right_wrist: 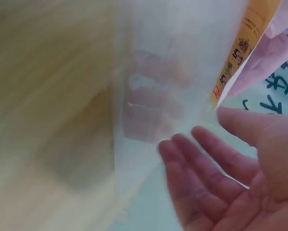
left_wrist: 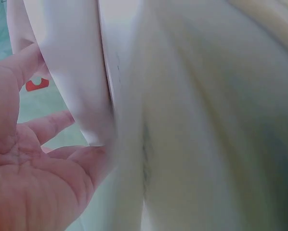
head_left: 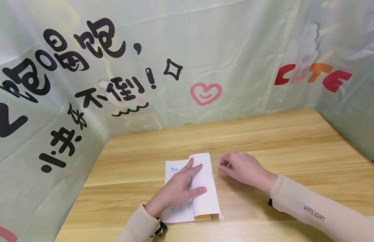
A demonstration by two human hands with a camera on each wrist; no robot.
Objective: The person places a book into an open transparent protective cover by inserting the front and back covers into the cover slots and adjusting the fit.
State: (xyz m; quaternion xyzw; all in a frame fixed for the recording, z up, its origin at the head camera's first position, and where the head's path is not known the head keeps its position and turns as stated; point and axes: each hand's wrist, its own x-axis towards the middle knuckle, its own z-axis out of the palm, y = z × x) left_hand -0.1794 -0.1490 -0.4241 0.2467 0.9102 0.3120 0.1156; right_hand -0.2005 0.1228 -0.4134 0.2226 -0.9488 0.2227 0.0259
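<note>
A thin booklet (head_left: 171, 178) with printed white pages lies on the wooden table (head_left: 129, 161). Its right-hand white leaf (head_left: 205, 203) is folded over in a curve, and a strip of orange cover (head_left: 203, 217) shows at the bottom. My left hand (head_left: 179, 190) rests across the booklet, fingers spread and pressing on the white leaf. To the right extends a clear plastic film (head_left: 244, 206). Above it is my right hand (head_left: 242, 166), fingers loosely bent. In the right wrist view, those fingertips are close by the film (right_wrist: 182, 29), with a gap between thumb and fingers.
Fabric curtains (head_left: 241, 50) printed with black characters, a pink heart (head_left: 206, 94) and coloured letters hang around the table's back and sides. Dark bands (head_left: 160, 230) are worn at the wrists.
</note>
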